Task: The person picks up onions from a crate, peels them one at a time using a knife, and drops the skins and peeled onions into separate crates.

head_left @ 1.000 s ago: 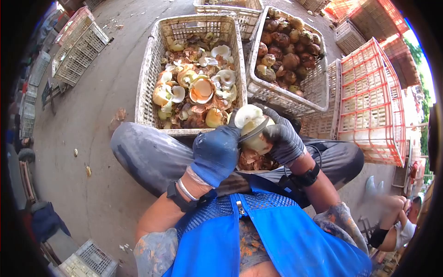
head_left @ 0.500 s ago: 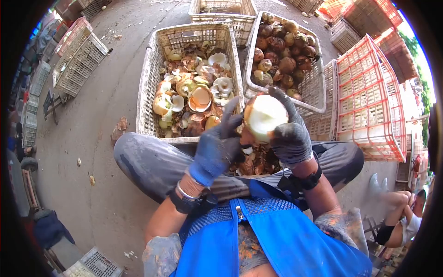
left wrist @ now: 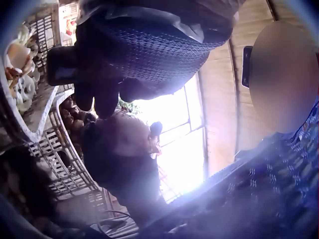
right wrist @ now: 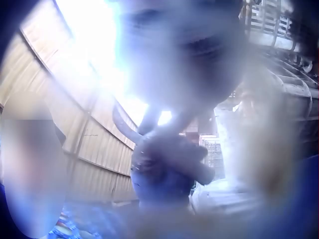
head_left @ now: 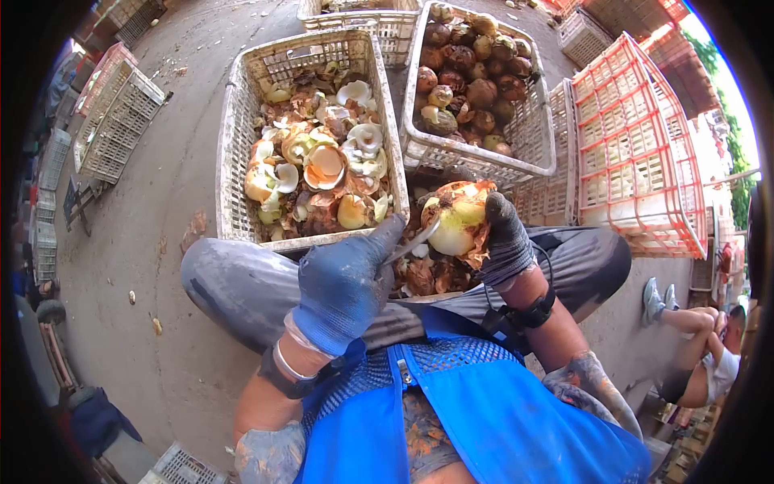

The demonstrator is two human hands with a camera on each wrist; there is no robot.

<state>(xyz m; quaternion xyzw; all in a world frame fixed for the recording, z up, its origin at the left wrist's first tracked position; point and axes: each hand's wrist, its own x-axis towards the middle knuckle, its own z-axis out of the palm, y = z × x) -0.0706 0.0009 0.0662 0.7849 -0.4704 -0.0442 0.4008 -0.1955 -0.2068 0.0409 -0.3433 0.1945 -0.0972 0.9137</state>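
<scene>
In the head view my left hand (head_left: 343, 282), in a blue glove, grips a knife (head_left: 413, 244) with a thin blade; the handle is hidden in the fist. The blade's tip lies against a partly peeled onion (head_left: 454, 230), with pale flesh and torn brown skin. My right hand (head_left: 509, 242), in a dark glove, holds this onion from the right, thumb on the near side. Below the onion lie loose brown onion skins (head_left: 435, 276) between the legs. The left wrist view shows the blue-gloved hand (left wrist: 144, 55) large and dark; the right wrist view is blurred.
A white crate (head_left: 229, 153) of onion peels and cut layers stands ahead on the left. To its right, another crate (head_left: 516, 165) holds several brown onions. Red-and-white crates (head_left: 637, 161) stand at right. A seated person (head_left: 701, 355) is at far right.
The onion has turned from its pale cut face to its brown, skin-covered side. My left hand came away from the onion, fingers spread, and now brings the knife blade against it again.
</scene>
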